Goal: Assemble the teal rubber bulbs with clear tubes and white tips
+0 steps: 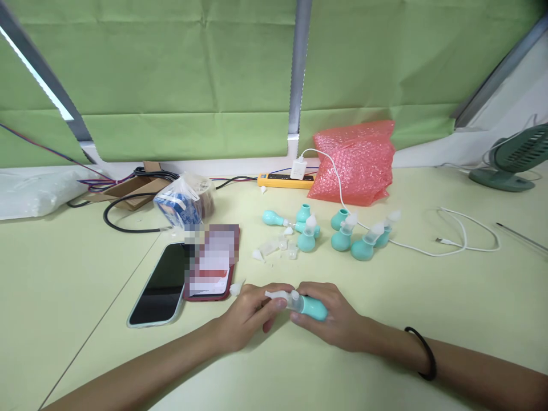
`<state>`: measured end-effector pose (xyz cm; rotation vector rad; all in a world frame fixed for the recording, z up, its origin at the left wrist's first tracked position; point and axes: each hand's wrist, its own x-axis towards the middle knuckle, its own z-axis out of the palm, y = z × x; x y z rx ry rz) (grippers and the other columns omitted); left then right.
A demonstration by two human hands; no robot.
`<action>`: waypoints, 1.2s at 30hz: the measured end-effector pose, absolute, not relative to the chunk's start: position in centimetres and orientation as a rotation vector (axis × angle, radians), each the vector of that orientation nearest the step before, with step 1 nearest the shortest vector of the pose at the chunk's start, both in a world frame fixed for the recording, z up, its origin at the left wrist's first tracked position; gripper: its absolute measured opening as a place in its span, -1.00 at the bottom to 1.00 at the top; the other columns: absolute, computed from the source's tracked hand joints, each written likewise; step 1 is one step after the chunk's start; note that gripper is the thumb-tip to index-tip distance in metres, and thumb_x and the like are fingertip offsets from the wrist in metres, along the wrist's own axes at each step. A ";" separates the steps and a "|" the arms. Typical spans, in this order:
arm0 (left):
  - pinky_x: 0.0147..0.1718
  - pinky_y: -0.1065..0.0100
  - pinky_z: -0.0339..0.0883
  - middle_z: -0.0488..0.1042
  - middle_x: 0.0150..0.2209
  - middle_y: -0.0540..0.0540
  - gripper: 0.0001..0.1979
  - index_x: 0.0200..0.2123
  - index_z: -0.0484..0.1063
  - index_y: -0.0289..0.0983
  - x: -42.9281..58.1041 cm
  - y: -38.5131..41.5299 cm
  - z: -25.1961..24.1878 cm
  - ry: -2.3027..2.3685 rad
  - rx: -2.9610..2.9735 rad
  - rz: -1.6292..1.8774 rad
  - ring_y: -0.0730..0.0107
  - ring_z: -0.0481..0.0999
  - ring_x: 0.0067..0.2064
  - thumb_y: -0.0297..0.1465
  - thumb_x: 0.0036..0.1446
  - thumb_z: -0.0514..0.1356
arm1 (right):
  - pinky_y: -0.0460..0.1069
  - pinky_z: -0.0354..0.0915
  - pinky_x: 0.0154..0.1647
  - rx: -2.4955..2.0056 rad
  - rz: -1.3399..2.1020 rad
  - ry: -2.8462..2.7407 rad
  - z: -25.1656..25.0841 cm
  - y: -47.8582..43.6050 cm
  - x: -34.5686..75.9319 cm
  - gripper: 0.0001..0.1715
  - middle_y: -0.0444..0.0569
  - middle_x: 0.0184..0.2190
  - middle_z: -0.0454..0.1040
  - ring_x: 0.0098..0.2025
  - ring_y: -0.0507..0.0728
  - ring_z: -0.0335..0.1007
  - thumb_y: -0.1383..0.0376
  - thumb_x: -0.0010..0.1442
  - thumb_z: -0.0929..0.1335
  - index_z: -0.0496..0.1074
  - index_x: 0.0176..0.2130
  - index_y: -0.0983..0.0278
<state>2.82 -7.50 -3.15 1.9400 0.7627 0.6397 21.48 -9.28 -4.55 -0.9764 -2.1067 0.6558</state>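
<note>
Between both hands, low over the table, lies a nasal aspirator (pixel 314 308) with a teal squeeze bulb and a translucent nozzle pointing left. My left hand (pixel 246 317) pinches the nozzle end between thumb and fingers. Around the teal bulb, my right hand (pixel 340 317) is closed. Beyond the hands stand several assembled aspirators, among them one teal bulb with a frosted tip (pixel 307 240) and another (pixel 363 249). Loose clear plastic parts (pixel 269 247) and a white cone tip (pixel 258 255) lie in front of them. Another white tip (pixel 235 289) is just beyond my left hand.
Two phones, one dark-screened (pixel 160 285) and one red-cased (pixel 214 268), lie to the left. Behind are a bagged bundle (pixel 184 200), a yellow power strip (pixel 278 181) and a red bubble-wrap bag (pixel 355 162). A white cable (pixel 464 228) and green fan (pixel 500 180) are at right.
</note>
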 end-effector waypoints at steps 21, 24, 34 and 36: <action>-0.43 0.45 0.27 0.44 -0.39 -0.11 -0.82 -0.21 0.33 -0.33 2.6 -7.9 -3.9 0.770 2.138 1.078 0.42 0.39 -0.40 -0.43 0.10 0.06 | -0.07 0.21 -0.42 -0.858 0.767 -2.020 -3.6 -9.1 21.6 -0.87 -0.07 -0.46 0.33 -0.45 0.03 0.24 0.27 0.09 0.27 0.29 -0.30 0.27; -0.45 0.46 0.26 0.43 -0.40 -0.10 -0.82 -0.20 0.33 -0.33 2.7 -7.8 -4.1 0.751 2.157 1.078 0.43 0.39 -0.41 -0.46 0.11 0.05 | -0.08 0.21 -0.45 -0.860 0.748 -1.996 -3.7 -8.9 21.5 -0.88 -0.08 -0.49 0.33 -0.47 0.03 0.25 0.28 0.07 0.28 0.31 -0.34 0.28; -0.16 0.16 0.23 0.31 -0.10 -0.24 -0.65 0.03 0.15 -0.31 2.6 -7.7 -3.6 0.662 2.229 1.135 0.20 0.28 -0.08 -0.38 0.18 -0.10 | 0.03 0.24 -0.39 -0.813 0.431 -1.993 -3.9 -8.4 21.4 -0.88 -0.08 -0.55 0.35 -0.45 0.09 0.27 0.35 -0.06 0.32 0.29 -0.40 0.25; -0.05 0.09 0.14 0.20 0.02 -0.24 -0.63 0.07 0.08 -0.29 2.8 -7.7 -3.6 0.785 2.290 1.088 0.18 0.16 0.04 -0.43 0.19 -0.15 | 0.03 0.25 -0.39 -0.826 0.348 -1.941 -3.6 -7.8 21.8 -0.88 -0.09 -0.55 0.35 -0.46 0.09 0.28 0.36 -0.06 0.33 0.29 -0.40 0.25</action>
